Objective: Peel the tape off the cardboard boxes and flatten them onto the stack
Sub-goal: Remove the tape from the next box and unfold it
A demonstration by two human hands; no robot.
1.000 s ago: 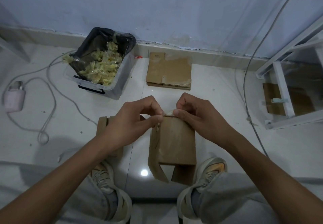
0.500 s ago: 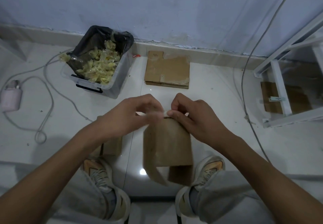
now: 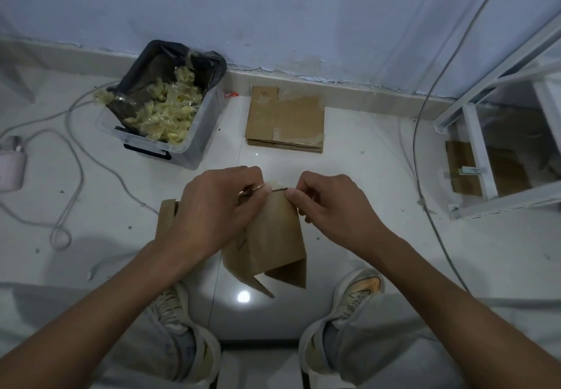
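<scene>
Two hands meet at the top edge of a small cardboard box, held up above the floor between the person's shoes: the left hand pinches a pale scrap of tape at that edge, and the right hand pinches the cardboard rim just beside it, so both are clamped and nearly touching. Thin and light by the look of it, the box should bend easily, with its lower flaps already hanging loose; a grip close to the tape line seems wise, since a pull from far off would likely buckle the panel or tear its paper face. The tape looks filmy and sticky, apt to cling to fingers. Ahead, near the wall, lies the stack of flattened boxes, well apart from the hands with bare floor between. Left of it stands a clear bin lined with a dark bag and heaped with crumpled tape. Another piece of cardboard sits partly hidden behind the left wrist. White cables loop across the floor on the left, and a white frame stands to the right; neither blocks the way to the stack.
</scene>
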